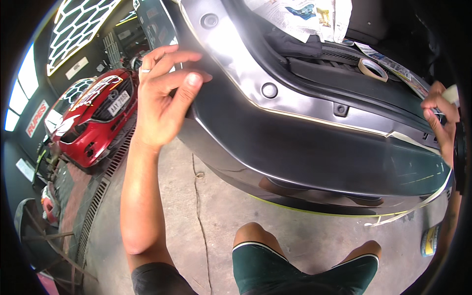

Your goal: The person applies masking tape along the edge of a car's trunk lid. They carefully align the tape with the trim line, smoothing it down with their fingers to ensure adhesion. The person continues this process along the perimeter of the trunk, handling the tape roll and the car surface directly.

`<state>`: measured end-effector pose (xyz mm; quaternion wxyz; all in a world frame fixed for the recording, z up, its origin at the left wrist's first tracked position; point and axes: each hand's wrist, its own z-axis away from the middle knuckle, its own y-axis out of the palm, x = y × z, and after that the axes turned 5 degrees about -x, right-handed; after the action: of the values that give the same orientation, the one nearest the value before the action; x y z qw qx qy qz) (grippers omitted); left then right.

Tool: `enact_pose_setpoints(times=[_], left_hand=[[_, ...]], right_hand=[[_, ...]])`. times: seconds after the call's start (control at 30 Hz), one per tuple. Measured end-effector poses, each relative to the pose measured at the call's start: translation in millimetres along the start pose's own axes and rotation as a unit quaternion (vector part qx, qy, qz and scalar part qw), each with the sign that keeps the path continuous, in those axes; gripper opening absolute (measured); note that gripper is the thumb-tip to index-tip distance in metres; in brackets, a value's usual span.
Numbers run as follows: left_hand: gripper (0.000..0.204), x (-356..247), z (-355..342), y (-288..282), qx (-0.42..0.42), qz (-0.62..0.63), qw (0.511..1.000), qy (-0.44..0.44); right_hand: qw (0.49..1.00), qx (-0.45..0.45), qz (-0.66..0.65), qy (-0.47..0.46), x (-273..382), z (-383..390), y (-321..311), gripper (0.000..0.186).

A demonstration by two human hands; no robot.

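Note:
My left hand [167, 88] is at the left corner of a dark car bumper [295, 152], its fingers bent but apart, with nothing visible in them. Whether the fingertips touch the paint I cannot tell. At the far right, my right hand [440, 120] pinches thumb against fingers beside the bumper's other end. A whitish piece, seemingly masking tape, shows at its fingers. From below that wrist a long pale strip of masking tape [418, 209] dangles past the bumper's lower edge. Thin tape also lines the seam between the bumper and the silvery trunk sill [295, 113].
A masking tape roll [372, 70] lies on the dark trunk ledge, near sheets of newspaper [314, 19]. A red car [93, 118] stands at the left beyond a floor drain grate [93, 206]. A cord [198, 206] crosses the concrete floor. A can [430, 241] sits lower right.

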<state>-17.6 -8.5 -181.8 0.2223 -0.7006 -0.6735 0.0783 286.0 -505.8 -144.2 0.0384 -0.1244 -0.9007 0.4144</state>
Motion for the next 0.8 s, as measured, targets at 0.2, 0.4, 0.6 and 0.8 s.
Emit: enact_pose_setpoints(times=[0.2, 0.4, 0.6, 0.8], left_hand=[[0.020, 5, 23, 27, -0.077, 0.006, 0.997, 0.021], [0.033, 2, 23, 19, -0.058, -0.018, 0.998, 0.026], [0.025, 5, 24, 20, -0.076, -0.015, 0.997, 0.025], [0.025, 1, 22, 19, -0.066, -0.041, 0.997, 0.027]], right_hand=[[0.976, 0.191, 0.089, -0.057, 45, -82, -48, 0.019], [0.929, 0.170, 0.320, -0.072, -31, 47, -31, 0.027], [0.913, 0.024, 0.403, -0.061, -51, 55, -54, 0.032], [0.985, -0.062, 0.135, -0.093, 134, -82, 93, 0.017]])
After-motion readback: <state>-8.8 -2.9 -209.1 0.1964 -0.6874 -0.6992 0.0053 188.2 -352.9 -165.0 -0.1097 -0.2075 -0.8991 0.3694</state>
